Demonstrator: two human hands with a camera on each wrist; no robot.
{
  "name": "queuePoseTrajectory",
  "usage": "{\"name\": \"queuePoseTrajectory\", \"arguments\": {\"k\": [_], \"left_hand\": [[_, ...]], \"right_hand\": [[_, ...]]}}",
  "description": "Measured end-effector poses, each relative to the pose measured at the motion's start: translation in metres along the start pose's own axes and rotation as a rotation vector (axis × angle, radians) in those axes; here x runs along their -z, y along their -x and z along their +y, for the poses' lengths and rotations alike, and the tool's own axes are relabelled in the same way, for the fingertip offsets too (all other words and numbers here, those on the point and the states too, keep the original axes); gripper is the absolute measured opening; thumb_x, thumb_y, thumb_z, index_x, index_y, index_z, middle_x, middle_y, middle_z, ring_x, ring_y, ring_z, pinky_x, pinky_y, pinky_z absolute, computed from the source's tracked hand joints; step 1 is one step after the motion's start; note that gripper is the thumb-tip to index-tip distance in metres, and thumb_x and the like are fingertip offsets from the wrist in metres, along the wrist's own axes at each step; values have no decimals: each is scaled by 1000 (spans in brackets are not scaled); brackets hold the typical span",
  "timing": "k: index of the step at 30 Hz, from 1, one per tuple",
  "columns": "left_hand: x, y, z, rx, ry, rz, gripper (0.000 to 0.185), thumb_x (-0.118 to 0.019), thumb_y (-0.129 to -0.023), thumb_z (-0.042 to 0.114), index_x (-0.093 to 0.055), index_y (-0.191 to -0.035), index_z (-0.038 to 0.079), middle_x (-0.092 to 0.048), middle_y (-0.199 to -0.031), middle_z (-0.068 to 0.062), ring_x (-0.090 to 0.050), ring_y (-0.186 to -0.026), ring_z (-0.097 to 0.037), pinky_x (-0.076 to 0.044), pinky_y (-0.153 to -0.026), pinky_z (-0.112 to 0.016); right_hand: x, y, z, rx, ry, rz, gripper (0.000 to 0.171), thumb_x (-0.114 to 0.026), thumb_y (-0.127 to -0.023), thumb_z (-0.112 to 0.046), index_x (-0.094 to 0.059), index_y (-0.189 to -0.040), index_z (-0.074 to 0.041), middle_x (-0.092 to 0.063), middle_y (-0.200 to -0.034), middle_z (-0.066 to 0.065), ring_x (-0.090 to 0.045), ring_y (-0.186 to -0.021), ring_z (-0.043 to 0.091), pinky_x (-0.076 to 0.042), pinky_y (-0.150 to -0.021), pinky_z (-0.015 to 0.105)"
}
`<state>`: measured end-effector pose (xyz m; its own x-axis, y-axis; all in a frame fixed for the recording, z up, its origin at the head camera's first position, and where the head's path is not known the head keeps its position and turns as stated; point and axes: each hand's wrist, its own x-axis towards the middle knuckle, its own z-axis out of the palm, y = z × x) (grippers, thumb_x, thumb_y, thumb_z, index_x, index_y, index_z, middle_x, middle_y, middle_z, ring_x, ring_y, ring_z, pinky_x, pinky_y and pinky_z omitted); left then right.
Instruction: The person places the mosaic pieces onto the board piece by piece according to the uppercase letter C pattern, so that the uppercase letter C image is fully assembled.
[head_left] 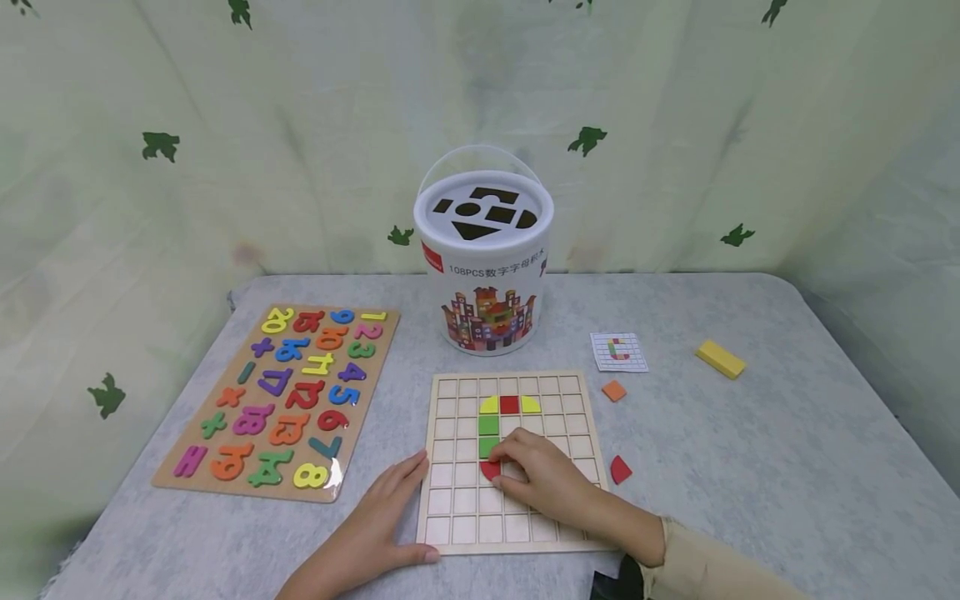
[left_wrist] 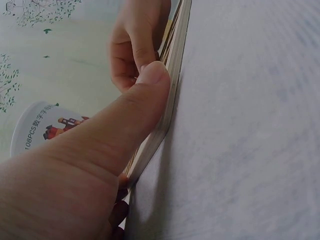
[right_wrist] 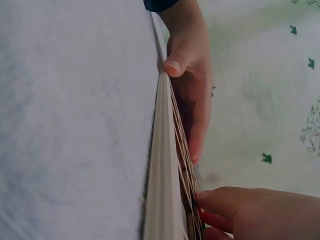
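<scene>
A square wooden grid board (head_left: 555, 546) lies on the table. My right hand (head_left: 551, 479) is over its middle, thumb and index finger pinching a red quarter-circle tile (head_left: 490, 470) right below two green square tiles (head_left: 488, 425). Above the green ones sit a yellow quarter-circle tile (head_left: 489, 405), a red square tile (head_left: 509, 405) and another yellow quarter-circle tile (head_left: 530, 405). My left hand (head_left: 375, 525) braces the board's near left corner, fingers extended along the left side. In the left wrist view its thumb (left_wrist: 152, 75) presses the front edge.
A lidded white bucket (head_left: 486, 267) stands behind the board. To the left lies a number puzzle board (head_left: 300, 492). On the right are a pattern card (head_left: 618, 365), an orange tile (head_left: 614, 391), another red quarter-circle tile (head_left: 620, 469) and a yellow block (head_left: 721, 358).
</scene>
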<state>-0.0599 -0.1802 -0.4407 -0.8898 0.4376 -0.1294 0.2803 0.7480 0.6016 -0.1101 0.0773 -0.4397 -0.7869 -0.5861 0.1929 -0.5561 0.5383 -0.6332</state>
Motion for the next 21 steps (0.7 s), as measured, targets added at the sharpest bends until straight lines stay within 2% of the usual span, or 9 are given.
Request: {"name": "queuePoseTrajectory", "arguments": {"k": [3,7,10,16,21], "left_hand": [[0,0,-1,1,1,0,105,-64,-62,65,-26,-142,7,-17,-147,-2,-17,-131,-28,-27,-99,-51],[-1,0,-1,3,10,-3,105,-64,-62,65,-25,-142,8,-16,-147,-2,-16,-131,-28,-26,-99,-51],[-1,0,-1,3,14,-2,105,-65,-62,64,-26,-142,8,-17,-147,-2,-16,-131,-28,-26,-99,-51],[-1,1,-1,4,13,1,106,-64,-62,65,-25,-142,8,-16,-147,-2,-16,-131,-27,-25,-100,-51],[-2,0,-2,6,12,-2,106,-64,-62,65,-25,-142,8,-16,-148,-1,-15,-132,-27,-25,-100,-51]], "right_hand": [[2,0,-2,-18,0,-17,22,-65,-83,-26,-62,-102,-17,-52,-93,-10,-45,-76,5,-40,-66,18],[11,3,-4,-70,-91,-71,29,-65,-83,-27,-58,-110,-16,-51,-99,-8,-46,-81,8,-42,-69,20],[25,6,-6,-98,-143,-79,36,-64,-84,-27,-54,-117,-15,-50,-107,-7,-49,-90,12,-45,-74,23],[57,14,2,-75,-105,47,43,-66,-83,-23,-52,-121,-11,-48,-121,-5,-49,-106,18,-46,-84,36],[80,23,32,-68,-24,140,45,-68,-80,-19,-52,-122,-9,-48,-124,1,-43,-115,19,-42,-90,40]]}}
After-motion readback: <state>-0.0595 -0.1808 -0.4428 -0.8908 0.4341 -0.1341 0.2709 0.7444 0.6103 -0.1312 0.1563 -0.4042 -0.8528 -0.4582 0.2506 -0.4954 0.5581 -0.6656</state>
